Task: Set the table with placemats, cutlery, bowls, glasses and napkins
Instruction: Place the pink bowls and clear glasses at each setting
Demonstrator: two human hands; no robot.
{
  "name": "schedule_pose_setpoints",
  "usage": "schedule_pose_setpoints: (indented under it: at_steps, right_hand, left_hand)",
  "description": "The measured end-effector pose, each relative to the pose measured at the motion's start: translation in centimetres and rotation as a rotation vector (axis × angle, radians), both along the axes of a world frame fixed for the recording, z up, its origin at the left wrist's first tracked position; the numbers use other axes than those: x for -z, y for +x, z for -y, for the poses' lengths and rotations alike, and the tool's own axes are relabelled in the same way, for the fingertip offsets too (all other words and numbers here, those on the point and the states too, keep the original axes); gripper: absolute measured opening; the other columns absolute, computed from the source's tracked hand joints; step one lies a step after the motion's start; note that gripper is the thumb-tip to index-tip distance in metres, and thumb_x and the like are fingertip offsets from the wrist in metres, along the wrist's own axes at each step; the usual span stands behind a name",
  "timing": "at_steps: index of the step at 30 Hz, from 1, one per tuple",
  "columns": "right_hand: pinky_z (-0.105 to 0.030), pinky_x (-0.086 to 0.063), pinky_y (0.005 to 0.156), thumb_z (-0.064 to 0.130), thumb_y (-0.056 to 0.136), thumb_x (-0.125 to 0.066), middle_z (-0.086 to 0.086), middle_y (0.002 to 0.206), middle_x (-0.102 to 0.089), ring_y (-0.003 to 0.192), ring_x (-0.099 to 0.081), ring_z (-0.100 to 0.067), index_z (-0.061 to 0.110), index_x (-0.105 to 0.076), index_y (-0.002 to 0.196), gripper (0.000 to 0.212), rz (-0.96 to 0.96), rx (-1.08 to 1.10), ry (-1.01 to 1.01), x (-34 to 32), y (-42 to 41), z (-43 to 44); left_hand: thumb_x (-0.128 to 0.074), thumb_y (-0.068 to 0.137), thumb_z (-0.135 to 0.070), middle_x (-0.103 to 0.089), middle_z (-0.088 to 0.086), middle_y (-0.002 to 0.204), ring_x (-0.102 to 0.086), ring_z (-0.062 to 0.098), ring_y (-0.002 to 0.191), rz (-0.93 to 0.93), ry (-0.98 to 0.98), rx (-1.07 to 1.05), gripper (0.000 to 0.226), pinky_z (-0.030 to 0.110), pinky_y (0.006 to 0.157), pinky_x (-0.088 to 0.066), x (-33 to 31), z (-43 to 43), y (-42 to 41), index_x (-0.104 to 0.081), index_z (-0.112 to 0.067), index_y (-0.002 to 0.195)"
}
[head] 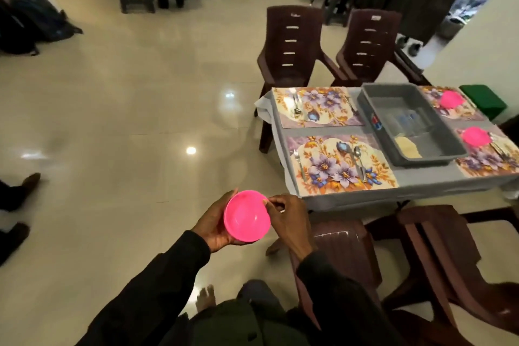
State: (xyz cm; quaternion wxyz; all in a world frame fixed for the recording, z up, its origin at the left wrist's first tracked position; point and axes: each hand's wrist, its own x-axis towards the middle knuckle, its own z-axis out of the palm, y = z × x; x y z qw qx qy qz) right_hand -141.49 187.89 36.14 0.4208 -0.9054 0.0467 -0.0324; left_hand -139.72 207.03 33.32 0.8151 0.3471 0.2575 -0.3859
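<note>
Head view: left hand (216, 230) cups a pink bowl (247, 216) from beneath; right hand (286, 222) pinches its rim. Bowl is held over the floor (140, 121), just off the corner of the surface (365, 196).

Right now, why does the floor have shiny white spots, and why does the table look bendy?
Head view: the spots are probably lamp glare on the glossy beige tiled floor; the wide-angle lens curves the edges of the grey-clothed table.

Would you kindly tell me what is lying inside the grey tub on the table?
Inside the grey tub lie a pale yellow heap and blurred clear items, perhaps glasses. Its near wall hides the bottom edge.
</note>
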Motion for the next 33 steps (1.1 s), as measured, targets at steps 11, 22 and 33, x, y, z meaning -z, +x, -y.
schedule_pose_setpoints:
  at_steps: [11,22,33]
  right_hand:
    - [-0.034,-0.045,0.055,0.023,0.096,-0.066,-0.009,0.061,-0.066,0.055,-0.059,-0.015,0.005,-0.073,0.072,0.031,0.029,0.278,0.068,1.7,10.7,7.7]
    - [-0.024,-0.043,0.056,0.011,0.088,-0.064,-0.004,0.055,-0.064,0.053,-0.051,-0.006,0.007,-0.068,0.063,0.026,-0.099,0.647,0.222,5.3,20.6,21.1]
    - [-0.025,-0.036,0.059,0.001,0.086,-0.064,-0.008,0.063,-0.064,0.063,-0.057,-0.022,-0.001,-0.075,0.073,0.017,-0.347,0.918,0.244,13.9,23.1,24.7]
  left_hand:
    - [-0.068,0.091,-0.044,-0.052,0.029,0.141,-0.054,0.054,0.123,-0.057,-0.007,0.185,0.054,0.070,0.099,-0.046,1.9,6.9,15.3,-0.059,-0.018,0.138]
    - [-0.070,0.090,-0.045,-0.056,0.026,0.141,-0.055,0.053,0.125,-0.084,0.021,0.159,0.051,0.074,0.103,-0.039,2.5,12.1,29.2,-0.063,-0.017,0.132]
    - [-0.073,0.088,-0.045,-0.055,0.027,0.142,-0.055,0.052,0.126,-0.149,0.041,0.180,0.061,0.071,0.104,-0.041,3.2,14.7,33.1,-0.058,-0.015,0.139]
